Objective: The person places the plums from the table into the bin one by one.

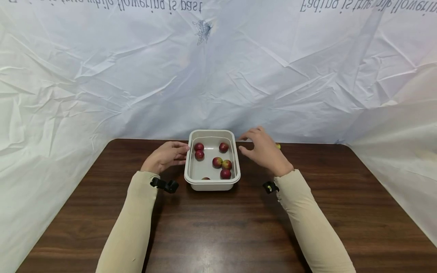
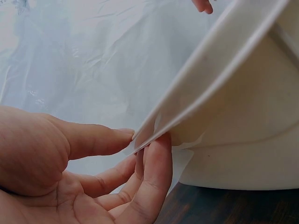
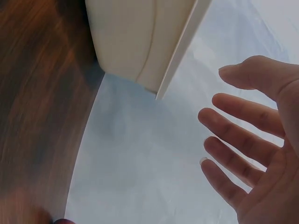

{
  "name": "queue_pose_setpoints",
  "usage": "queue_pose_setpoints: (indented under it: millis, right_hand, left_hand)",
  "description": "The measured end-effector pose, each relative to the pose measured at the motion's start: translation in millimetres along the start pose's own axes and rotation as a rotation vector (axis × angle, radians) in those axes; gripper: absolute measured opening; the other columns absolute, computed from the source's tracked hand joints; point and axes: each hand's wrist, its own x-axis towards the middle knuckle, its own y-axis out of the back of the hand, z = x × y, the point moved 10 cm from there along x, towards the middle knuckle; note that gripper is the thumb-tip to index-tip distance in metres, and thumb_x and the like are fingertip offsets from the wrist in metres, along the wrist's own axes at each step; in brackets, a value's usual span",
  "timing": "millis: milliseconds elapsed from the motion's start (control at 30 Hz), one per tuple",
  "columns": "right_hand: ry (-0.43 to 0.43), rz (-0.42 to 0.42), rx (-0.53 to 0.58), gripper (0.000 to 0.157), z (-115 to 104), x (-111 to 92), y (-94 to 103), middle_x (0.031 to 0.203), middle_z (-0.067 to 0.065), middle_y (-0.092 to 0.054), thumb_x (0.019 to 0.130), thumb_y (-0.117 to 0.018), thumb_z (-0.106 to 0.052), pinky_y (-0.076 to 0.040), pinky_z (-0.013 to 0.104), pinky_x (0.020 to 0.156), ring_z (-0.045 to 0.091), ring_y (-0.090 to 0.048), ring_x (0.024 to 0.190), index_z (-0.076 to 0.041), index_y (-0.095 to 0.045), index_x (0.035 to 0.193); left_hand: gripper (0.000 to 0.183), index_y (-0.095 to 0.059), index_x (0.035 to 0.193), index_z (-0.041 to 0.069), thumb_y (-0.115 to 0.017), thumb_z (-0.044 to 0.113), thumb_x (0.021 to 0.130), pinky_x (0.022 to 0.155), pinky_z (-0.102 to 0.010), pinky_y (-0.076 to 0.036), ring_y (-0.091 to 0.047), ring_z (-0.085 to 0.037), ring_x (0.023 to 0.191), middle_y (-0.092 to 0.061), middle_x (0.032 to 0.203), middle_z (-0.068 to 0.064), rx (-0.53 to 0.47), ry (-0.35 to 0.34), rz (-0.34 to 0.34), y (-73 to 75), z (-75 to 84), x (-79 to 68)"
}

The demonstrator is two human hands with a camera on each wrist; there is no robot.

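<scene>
A pale rectangular plastic tub stands near the back of the table, with several small round red fruits inside, some tinged green-yellow. At its left side my left hand pinches the rim, thumb above and fingers below, as the left wrist view shows. Over on the other side is my right hand, its fingers spread and holding nothing. The right wrist view shows this hand apart from the tub's wall. Just behind it a yellow-green round thing is partly hidden.
The dark wooden table ends just behind the tub. A wrinkled white sheet with printed lettering hangs at the back and both sides. A bit of a red thing shows at the bottom edge of the right wrist view.
</scene>
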Motion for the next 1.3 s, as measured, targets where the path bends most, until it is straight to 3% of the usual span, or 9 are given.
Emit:
queue_pose_setpoints:
  millis: [567, 833, 1100, 1300]
  right_hand:
    - [-0.06, 0.06, -0.01, 0.031, 27, -2, 10.4, 0.126, 0.012, -0.068, 0.095, -0.073, -0.022, -0.047, 0.052, 0.105, 0.034, -0.05, 0.126, -0.006, -0.071, 0.122]
    - [-0.101, 0.067, -0.01, 0.033, 42, -5, 12.4, 0.128, 0.015, -0.066, 0.095, -0.073, -0.021, -0.045, 0.054, 0.107, 0.036, -0.047, 0.131, -0.006, -0.07, 0.124]
    - [-0.108, 0.093, -0.022, 0.033, 54, -9, 12.7, 0.129, 0.017, -0.065, 0.096, -0.071, -0.019, -0.047, 0.053, 0.099, 0.036, -0.051, 0.12, -0.005, -0.069, 0.126]
    - [-0.137, 0.079, -0.025, 0.035, 67, -10, 9.2, 0.133, 0.018, -0.063, 0.097, -0.071, -0.02, -0.047, 0.055, 0.099, 0.038, -0.048, 0.123, -0.004, -0.067, 0.128]
  left_hand:
    - [0.044, -0.048, 0.145, -0.005, -0.052, 0.02, 0.108, 0.088, -0.028, -0.06, -0.065, -0.013, 0.097, -0.06, 0.122, -0.012, -0.003, -0.011, -0.004, 0.0, -0.4, -0.9]
    - [0.044, -0.048, 0.145, -0.006, -0.052, 0.019, 0.108, 0.087, -0.027, -0.06, -0.065, -0.012, 0.095, -0.058, 0.131, -0.02, -0.004, -0.019, -0.007, -0.9, 0.3, -0.6]
    - [0.044, -0.048, 0.145, -0.005, -0.052, 0.019, 0.108, 0.088, -0.027, -0.06, -0.065, -0.013, 0.097, -0.059, 0.125, -0.015, -0.003, -0.007, -0.002, 0.3, -0.4, -0.2]
    - [0.044, -0.048, 0.145, -0.005, -0.052, 0.019, 0.109, 0.089, -0.027, -0.06, -0.065, -0.013, 0.098, -0.057, 0.132, -0.02, 0.0, -0.007, -0.001, 0.3, -0.6, 0.0]
